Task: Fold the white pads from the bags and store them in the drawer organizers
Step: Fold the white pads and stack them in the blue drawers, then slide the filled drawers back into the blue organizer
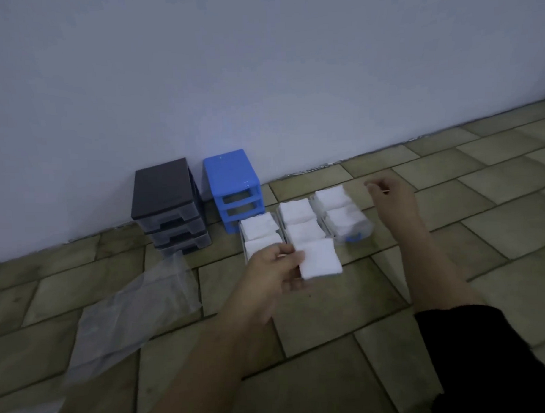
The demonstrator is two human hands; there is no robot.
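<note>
1. My left hand (272, 269) pinches a folded pad (319, 258) by its left edge, thumb on top and the other fingers (294, 282) curled beneath; the pad hangs just above the floor (330, 312).

2. From that hand the pad lies at 3 o'clock, and the middle tray (302, 223) lies at 12 o'clock from the pad, the pad's far edge overlapping the tray's near end.

3. The pad is close to square, so I judge no turn is needed; the move I expect is a short push toward 12 o'clock and a release.

4. The middle tray already shows two stacked pads, as do the left tray (260, 234) at 11 o'clock and the right tray (339, 210) at 1 o'clock; all three sit side by side, touching or nearly so.

5. My right hand (391, 193) hovers at 2 o'clock beyond the right tray, fingers loosely curled and holding no pad; a thin pale sliver shows at its fingertips, too small to tell.

6. The left hand is plainly the nearer to the open slot.

7. The blue organizer (232, 189) and the dark organizer (169, 207) stand against the wall at 11 o'clock; an empty clear bag (135, 303) lies at 8 o'clock.
</note>
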